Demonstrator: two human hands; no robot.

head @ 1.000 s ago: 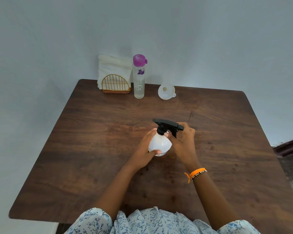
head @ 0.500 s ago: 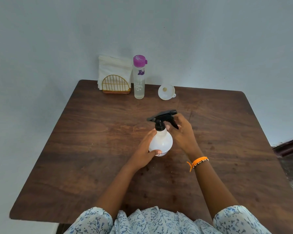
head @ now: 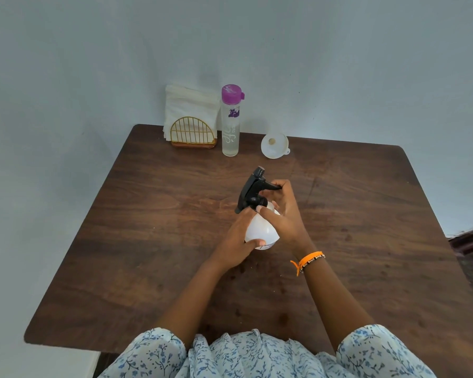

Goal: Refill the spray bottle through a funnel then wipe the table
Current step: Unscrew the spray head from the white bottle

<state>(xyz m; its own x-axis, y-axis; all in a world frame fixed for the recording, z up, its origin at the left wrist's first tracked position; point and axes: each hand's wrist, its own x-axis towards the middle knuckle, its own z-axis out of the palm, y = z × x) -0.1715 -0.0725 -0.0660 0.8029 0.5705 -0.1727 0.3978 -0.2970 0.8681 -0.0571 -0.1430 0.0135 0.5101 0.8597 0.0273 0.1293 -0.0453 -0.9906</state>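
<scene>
White round-bodied spray bottle stands upright mid-table, black trigger head on its neck, nozzle pointing away toward the wall, trigger lever sticking out right. Bottle body looks opaque, fill level can't be told. White funnel lies on its side beyond the spray bottle near the table's far edge, wide mouth facing the camera, small tab on its rim at lower right. Clear tall water bottle with purple cap stands upright just left of the funnel, apart from it, clear liquid inside. White napkins stand in a gold wire holder, just left of the water bottle.
</scene>
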